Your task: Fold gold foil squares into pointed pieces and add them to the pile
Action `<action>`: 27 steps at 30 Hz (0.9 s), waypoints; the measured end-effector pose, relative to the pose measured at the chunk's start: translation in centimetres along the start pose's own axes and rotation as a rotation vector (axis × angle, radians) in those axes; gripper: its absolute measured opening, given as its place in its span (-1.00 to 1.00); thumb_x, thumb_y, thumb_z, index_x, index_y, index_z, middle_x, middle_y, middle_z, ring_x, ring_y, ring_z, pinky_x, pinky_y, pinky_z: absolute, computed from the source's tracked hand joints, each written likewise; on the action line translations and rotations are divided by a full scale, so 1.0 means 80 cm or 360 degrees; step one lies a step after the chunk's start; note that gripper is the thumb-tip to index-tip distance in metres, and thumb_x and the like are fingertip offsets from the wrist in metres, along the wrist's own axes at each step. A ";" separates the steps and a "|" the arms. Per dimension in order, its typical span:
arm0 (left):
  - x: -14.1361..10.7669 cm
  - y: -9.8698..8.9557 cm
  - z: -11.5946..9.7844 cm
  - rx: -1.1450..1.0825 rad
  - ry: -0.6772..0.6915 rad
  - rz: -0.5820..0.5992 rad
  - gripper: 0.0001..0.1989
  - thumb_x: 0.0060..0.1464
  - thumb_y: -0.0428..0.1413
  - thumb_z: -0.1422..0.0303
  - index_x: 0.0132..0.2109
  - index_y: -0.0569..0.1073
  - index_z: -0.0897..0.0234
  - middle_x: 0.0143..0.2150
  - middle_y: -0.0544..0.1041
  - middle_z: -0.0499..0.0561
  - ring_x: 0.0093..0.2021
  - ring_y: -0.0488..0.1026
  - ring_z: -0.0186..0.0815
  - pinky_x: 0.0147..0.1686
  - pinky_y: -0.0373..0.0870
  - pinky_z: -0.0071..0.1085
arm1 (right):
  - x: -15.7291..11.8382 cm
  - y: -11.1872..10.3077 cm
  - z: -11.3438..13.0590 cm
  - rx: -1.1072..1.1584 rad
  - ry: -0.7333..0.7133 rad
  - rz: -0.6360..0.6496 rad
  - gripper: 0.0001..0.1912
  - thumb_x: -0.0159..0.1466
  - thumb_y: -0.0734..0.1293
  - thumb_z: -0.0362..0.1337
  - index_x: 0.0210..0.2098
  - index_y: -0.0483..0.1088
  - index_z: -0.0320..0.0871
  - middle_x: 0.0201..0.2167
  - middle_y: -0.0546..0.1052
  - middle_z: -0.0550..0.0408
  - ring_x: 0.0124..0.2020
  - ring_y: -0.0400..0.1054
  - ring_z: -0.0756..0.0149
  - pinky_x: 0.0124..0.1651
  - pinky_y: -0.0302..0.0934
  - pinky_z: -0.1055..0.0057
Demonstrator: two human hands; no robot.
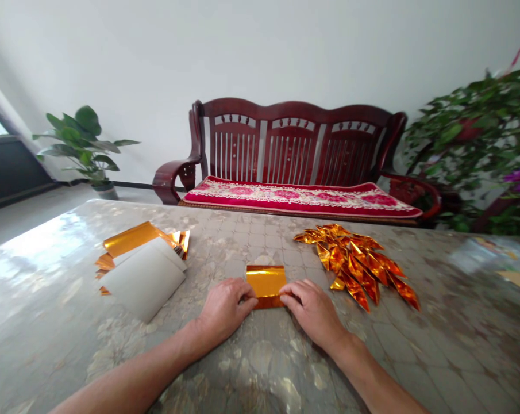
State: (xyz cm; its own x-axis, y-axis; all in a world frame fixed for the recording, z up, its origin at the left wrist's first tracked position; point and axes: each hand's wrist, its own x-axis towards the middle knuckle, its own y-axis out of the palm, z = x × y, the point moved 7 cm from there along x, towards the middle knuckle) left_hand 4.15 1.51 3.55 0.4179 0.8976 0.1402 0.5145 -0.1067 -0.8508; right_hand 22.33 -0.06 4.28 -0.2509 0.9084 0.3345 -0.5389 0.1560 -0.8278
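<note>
Your gold sheet [266,280] lies on the table [260,236] directly in front of you, its near edge a darker, turned-up band. Your left hand [227,305] has thumb and fingers closed on the left end of that band, and your right hand [315,313] pinches the right end, probably so the fold runs straight and neither side slips. To the left of the gold sheet, loose papers [150,276] overlap, some white side up, likely within easy reach of your left hand. To its right, pointed foil pieces [354,259] lie heaped, apparently set aside so they don't crowd your fingers.
</note>
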 end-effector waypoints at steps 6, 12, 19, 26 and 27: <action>0.002 -0.003 0.003 0.0059 -0.0098 -0.0005 -0.80 0.14 0.11 0.31 -0.43 0.47 0.24 -0.42 0.50 -0.07 -0.36 0.42 -0.32 -0.36 0.14 -0.45 | 0.001 0.001 0.003 -0.0099 0.0064 -0.0011 -0.86 0.28 0.33 -0.32 -0.43 0.42 -0.06 -0.41 0.54 0.19 -0.29 0.38 0.27 -0.23 0.16 0.36; 0.004 -0.003 0.001 0.0091 -0.0113 0.0015 -0.81 0.12 0.12 0.33 -0.44 0.47 0.24 -0.44 0.49 -0.07 -0.38 0.40 -0.33 -0.37 0.12 -0.44 | -0.002 0.000 0.004 -0.0179 0.0063 -0.0053 -0.84 0.25 0.32 -0.36 -0.46 0.38 -0.08 -0.42 0.51 0.17 -0.31 0.35 0.28 -0.24 0.14 0.36; 0.004 -0.007 0.002 0.0159 -0.0104 -0.0013 -0.77 0.13 0.15 0.28 -0.47 0.45 0.23 -0.46 0.48 -0.07 -0.39 0.40 -0.31 -0.39 0.09 -0.43 | -0.003 0.001 0.001 -0.0194 0.0090 -0.0034 -0.83 0.26 0.36 -0.32 -0.47 0.39 -0.07 -0.43 0.51 0.17 -0.31 0.35 0.26 -0.26 0.13 0.36; 0.005 -0.005 0.006 0.0254 -0.0100 0.0002 -0.74 0.14 0.16 0.22 -0.46 0.45 0.23 -0.44 0.48 -0.06 -0.37 0.41 -0.29 -0.39 0.07 -0.42 | -0.007 0.001 0.001 -0.0229 0.0125 -0.0011 -0.86 0.25 0.39 -0.31 -0.44 0.40 -0.06 -0.41 0.54 0.18 -0.31 0.35 0.24 -0.27 0.09 0.35; 0.005 -0.005 0.006 0.0263 -0.0098 0.0001 -0.74 0.14 0.16 0.22 -0.45 0.45 0.23 -0.44 0.48 -0.06 -0.37 0.41 -0.28 -0.39 0.06 -0.42 | -0.007 0.001 0.001 -0.0225 0.0135 -0.0008 -0.88 0.25 0.39 -0.31 -0.42 0.40 -0.06 -0.41 0.54 0.18 -0.31 0.35 0.23 -0.27 0.09 0.35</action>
State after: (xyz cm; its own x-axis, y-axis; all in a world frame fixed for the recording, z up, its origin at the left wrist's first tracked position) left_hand 3.75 2.11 3.69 0.3689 0.9226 0.1123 0.3820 -0.0404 -0.9233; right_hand 22.34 -0.60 4.08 -0.1764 0.9361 0.3043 -0.4199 0.2080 -0.8834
